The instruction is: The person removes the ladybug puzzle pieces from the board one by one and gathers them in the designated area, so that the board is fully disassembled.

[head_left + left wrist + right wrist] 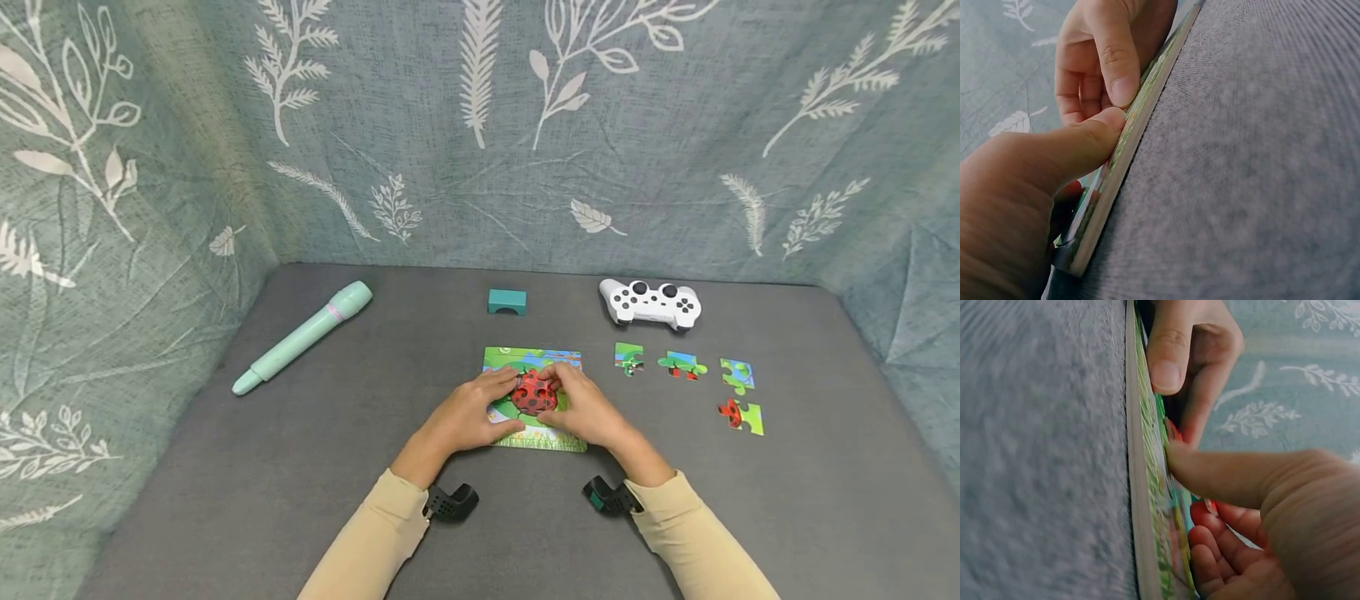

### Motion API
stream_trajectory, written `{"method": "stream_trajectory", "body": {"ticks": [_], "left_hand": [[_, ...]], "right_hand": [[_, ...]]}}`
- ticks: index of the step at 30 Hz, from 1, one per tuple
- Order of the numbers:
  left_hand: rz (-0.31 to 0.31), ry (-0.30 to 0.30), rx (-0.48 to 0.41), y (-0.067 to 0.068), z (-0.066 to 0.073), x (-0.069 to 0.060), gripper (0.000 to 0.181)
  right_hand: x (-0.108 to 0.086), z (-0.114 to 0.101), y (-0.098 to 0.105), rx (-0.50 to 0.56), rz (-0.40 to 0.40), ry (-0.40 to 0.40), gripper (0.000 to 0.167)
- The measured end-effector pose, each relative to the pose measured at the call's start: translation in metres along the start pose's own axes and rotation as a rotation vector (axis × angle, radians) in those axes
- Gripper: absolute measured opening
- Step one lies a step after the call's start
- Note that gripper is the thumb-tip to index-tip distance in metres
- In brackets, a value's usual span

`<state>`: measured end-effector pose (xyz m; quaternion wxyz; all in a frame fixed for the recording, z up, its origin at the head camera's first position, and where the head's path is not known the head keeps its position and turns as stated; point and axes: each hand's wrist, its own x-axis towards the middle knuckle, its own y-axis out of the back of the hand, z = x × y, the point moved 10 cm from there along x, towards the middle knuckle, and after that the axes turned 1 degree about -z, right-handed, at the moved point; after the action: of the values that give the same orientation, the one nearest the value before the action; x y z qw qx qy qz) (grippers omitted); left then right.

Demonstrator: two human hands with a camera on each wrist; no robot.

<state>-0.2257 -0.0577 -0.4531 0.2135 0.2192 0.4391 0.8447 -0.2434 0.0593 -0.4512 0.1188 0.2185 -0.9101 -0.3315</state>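
Observation:
A jigsaw puzzle board (570, 444) with a green border lies flat between my hands. On it is a red ladybug puzzle piece (534, 395) with black spots. My right hand (588, 408) pinches this piece at its right side, thumb and fingers bent around it. From the left, my left hand (472, 412) rests on the board with its fingers fairly straight, fingertips touching near the ladybug. In the right wrist view, a red edge of the piece (1172, 429) shows above the board; fingers hide most of it. The left wrist view shows both thumbs close together over the board's near edge.
Loose puzzle pieces lie to the right, among them a green one (628, 358) and a red-and-green one (741, 416). Behind them sits a white game controller (651, 304). A teal arch block (507, 302) stands behind the board; a mint-green tube (303, 337) lies at left.

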Motion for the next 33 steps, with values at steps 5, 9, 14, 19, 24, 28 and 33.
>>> {"method": "stream_trajectory", "body": {"ticks": [5, 9, 14, 19, 24, 28, 33], "left_hand": [[0.006, -0.005, -0.008, 0.002, 0.001, -0.001, 0.067], [0.004, -0.001, -0.003, 0.002, 0.001, -0.003, 0.067], [0.019, -0.024, -0.002, 0.002, 0.002, -0.003, 0.066], [0.012, -0.030, -0.004, 0.001, 0.003, -0.002, 0.066], [-0.010, -0.004, -0.012, -0.001, 0.001, -0.002, 0.067], [-0.008, -0.010, -0.021, -0.001, 0.001, -0.002, 0.066], [-0.006, -0.015, -0.029, -0.001, 0.002, -0.002, 0.065]], "right_hand": [[0.000, 0.001, 0.001, -0.006, 0.027, -0.031, 0.044], [0.000, 0.001, 0.002, 0.005, 0.043, -0.034, 0.042], [0.000, 0.000, 0.008, 0.018, 0.055, -0.010, 0.041], [-0.003, 0.003, 0.018, 0.030, 0.033, -0.014, 0.041], [-0.014, 0.012, 0.035, 0.000, 0.033, -0.030, 0.042], [-0.028, 0.024, 0.055, -0.042, 0.074, -0.041, 0.041], [-0.051, 0.041, 0.085, -0.078, 0.120, -0.079, 0.041]]}}
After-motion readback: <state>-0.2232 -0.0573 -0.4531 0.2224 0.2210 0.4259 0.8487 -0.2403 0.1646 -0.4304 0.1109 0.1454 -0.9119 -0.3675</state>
